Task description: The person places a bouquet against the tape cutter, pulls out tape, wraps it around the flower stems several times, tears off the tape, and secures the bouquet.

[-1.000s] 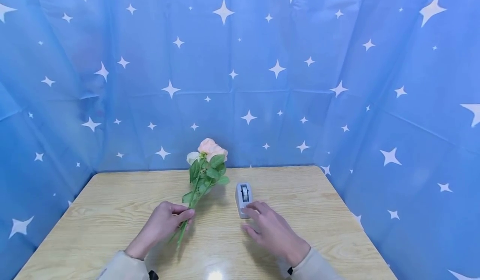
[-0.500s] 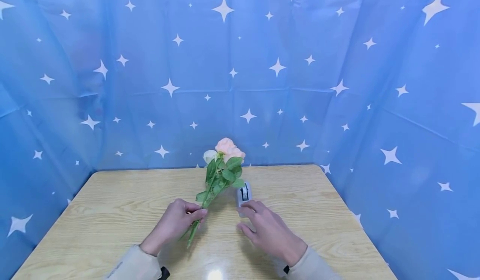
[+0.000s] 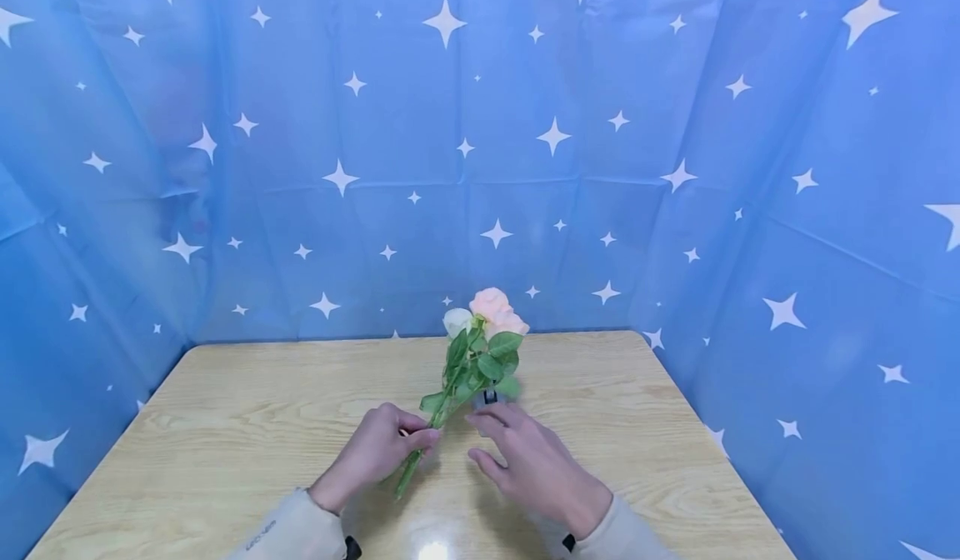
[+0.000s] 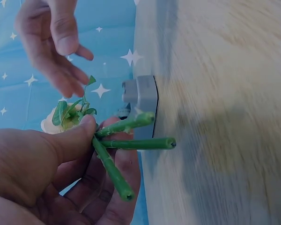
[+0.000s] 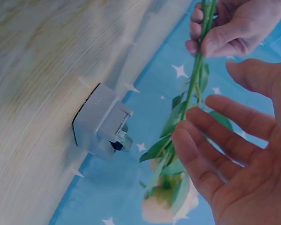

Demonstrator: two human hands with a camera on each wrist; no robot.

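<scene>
My left hand [image 3: 381,452] pinches the green stems of a small bunch of roses [image 3: 483,360], with pink and white blooms and leaves. Three cut stem ends [image 4: 166,143] stick out past the thumb in the left wrist view. The bunch leans to the upper right, above the table. Beyond it stands a grey tape dispenser [image 5: 100,119], mostly hidden in the head view by leaves and my right hand [image 3: 536,468]. That hand hovers beside the flowers with relaxed, spread fingers and holds nothing. In the right wrist view its fingertips lie close to the stems; contact I cannot tell.
A light wood-grain table [image 3: 247,410] spans the space under both hands. Blue cloth [image 3: 420,127] with white stars hangs behind it and along both sides. A bright glare spot lies near the table's front.
My left hand has carried the roses to the right, so they now cover much of the tape dispenser. My right hand has shifted only slightly left.
</scene>
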